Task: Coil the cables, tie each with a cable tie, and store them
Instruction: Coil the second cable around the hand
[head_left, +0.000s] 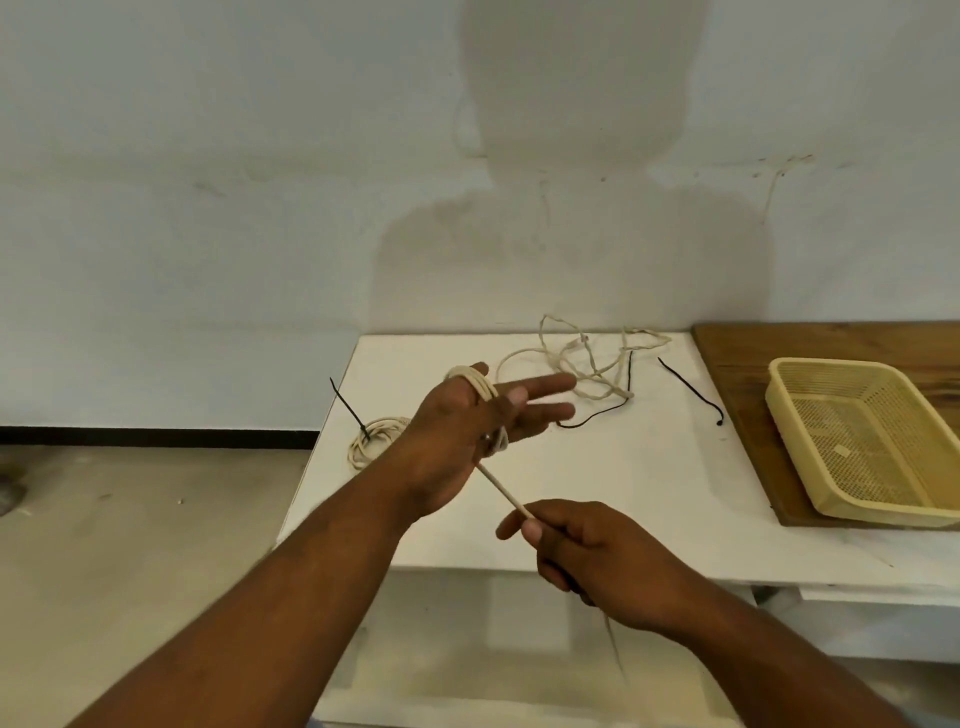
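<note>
Cable mid-coil on left hand, tie and storage not yet done

Cable (506, 493) is being wound: several cream loops sit around the left hand (467, 431), passing over the thumb side and down across the palm, with one straight run stretched from under that hand to the right hand (587, 551).

Left hand: fingers spread wide and flat, acting as the former. Not clenched on anything; the loops just hang around it.

Right hand: closed in a pinch on the free run of the cable, thumb and forefinger forward, the rest curled. The tail drops below it off the tabletop (597, 493) edge; remaining length is blurred, can't tell.

Step, as I judge it: coiling the second cable. Behind the left hand lies a finished coil (371, 439) with a black cable tie (347, 405) sticking up from it. Beyond the left fingertips, a loose tangled cable (582, 364) is untouched, with a spare tie (691, 389) further right of it and another dark strand next to the tangle.

Next move calls for:
- right hand carries the run around the left hand again, keeping tension so the loops don't slip off the fingers
- once the tail is used up, slide the coil off without it springing open, then reach for a tie

Basket (852, 441) sits well right of the right hand, on a wooden board (737, 353). Nothing in it so far.
</note>
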